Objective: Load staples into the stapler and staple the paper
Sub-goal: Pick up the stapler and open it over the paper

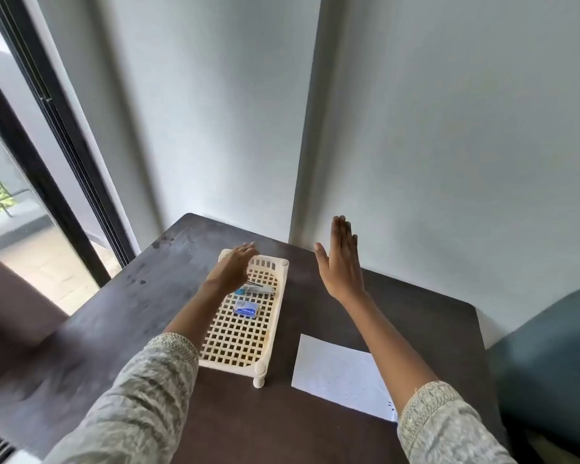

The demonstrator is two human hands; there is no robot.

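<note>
1. Your left hand [232, 267] hovers above the far end of the lattice tray [240, 343], fingers spread loosely and holding nothing; it partly hides what lies below it.
2. The stapler [257, 289] lies inside the tray towards its far end, just beside your left wrist; nothing grips it.
3. The staple box [246, 309], blue and white, lies in the tray on the near side of the stapler, close to it; whether the two touch is unclear.
4. Your right hand [342, 262] is raised to the right of the tray, flat, fingers extended together, empty.
5. The paper [340, 375] lies flat on the dark table [114, 313], right of the tray's near end, partly under your right forearm.
6. Step in hand, by judgement: the opening reach; no staples are loaded yet. The next move calls for lowering your left hand onto the stapler and lifting it clear of the tray, then opening it for loading.
</note>
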